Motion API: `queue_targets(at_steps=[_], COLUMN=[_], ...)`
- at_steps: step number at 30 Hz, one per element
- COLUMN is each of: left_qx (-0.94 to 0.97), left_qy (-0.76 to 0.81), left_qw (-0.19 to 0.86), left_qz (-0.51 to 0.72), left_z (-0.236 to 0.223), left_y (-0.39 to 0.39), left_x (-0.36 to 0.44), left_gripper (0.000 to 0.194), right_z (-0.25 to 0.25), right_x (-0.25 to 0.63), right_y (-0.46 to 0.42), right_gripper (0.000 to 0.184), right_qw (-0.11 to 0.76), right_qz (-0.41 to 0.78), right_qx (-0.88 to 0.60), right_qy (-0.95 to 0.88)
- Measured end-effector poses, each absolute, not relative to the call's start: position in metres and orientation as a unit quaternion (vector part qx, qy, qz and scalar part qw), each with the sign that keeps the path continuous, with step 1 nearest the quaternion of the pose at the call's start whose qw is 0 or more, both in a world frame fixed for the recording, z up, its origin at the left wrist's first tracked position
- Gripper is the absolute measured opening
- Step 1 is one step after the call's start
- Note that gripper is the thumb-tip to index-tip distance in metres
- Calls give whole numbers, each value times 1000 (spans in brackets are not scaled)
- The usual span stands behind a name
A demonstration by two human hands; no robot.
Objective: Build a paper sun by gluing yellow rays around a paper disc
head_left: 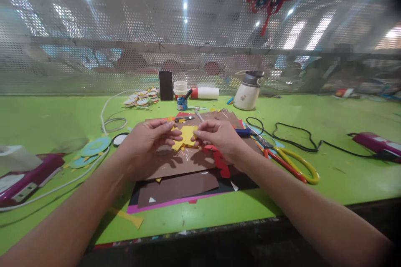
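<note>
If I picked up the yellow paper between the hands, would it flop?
The yellow paper looks thin, so it would probably bend easily. It's small beside the right hand, so likely very light. Being flat, it probably wouldn't roll.

Board (pixel 166 166) on sheets (pixel 178 194) on the tabletop (pixel 347 183), paper (pixel 189 135) above it
Left of the board, discs (pixel 96 146); right, scissors (pixel 284 164); behind, phone (pixel 166 86) and jug (pixel 247 93).

Beyond the fingers (pixel 163 128) stand one black phone (pixel 166 86), one white flask (pixel 246 96) and one blue jar (pixel 182 104); right of the fingers, one pair of scissors (pixel 285 164); left, one purple power strip (pixel 35 179).
</note>
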State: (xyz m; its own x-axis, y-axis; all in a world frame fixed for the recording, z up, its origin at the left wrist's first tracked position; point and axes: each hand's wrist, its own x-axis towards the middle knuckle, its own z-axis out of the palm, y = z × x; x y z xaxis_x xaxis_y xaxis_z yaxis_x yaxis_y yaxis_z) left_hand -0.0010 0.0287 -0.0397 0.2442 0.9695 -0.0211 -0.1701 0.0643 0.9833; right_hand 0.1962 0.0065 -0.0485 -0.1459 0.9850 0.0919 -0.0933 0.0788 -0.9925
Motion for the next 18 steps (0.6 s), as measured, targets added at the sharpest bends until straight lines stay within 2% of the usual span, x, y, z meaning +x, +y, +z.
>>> queue_targets(at_steps=[3, 7, 18], left_qx=[472, 466, 453], left_qy=[410, 393, 412], left_qw=[576, 545, 585], left_qz=[526, 575, 531], left_z=[-37, -38, -48], left_y=[40, 53, 57], left_x=[-12, -25, -30], left_gripper=[11, 7, 8], right_z=[-48, -48, -52], right_x=[201, 206, 205], right_y=[11, 15, 17], right_gripper=[21, 24, 18], right_qw=[515, 523, 500], right_qz=[511, 499, 469], right_qx=[-429, -434, -461], right_qy=[-538, -538, -563])
